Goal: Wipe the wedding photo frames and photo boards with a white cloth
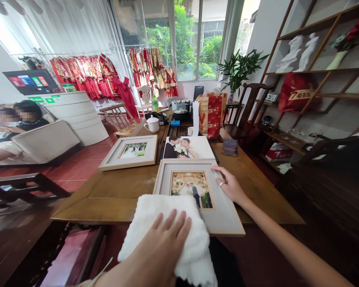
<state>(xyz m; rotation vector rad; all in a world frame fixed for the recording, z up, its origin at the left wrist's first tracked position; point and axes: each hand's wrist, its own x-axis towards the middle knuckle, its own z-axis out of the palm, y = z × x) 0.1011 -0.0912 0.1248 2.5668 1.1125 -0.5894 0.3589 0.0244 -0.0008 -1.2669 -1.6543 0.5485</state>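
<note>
A picture frame (184, 165) with a pale wooden edge, a light mat and a photo of a couple lies at the table's near side. My right hand (229, 184), with a ring on one finger, grips its upper right edge. Over the frame's lower left part lies a folded white towel (143, 211), which hangs past the table edge. My left hand (170, 235) rests flat on this towel, fingers stretched and slightly apart; its thumb is hidden. Behind the frame are a large couple photo print (202, 148) and, to the left, a second framed photo (113, 159).
The wooden table (113, 199) also bears a white lidded mug (152, 124), a red and brown paper bag (214, 115) and a small dark box (229, 146). Chairs stand around it, including a dark one (332, 159) at right. Two people sit at far left.
</note>
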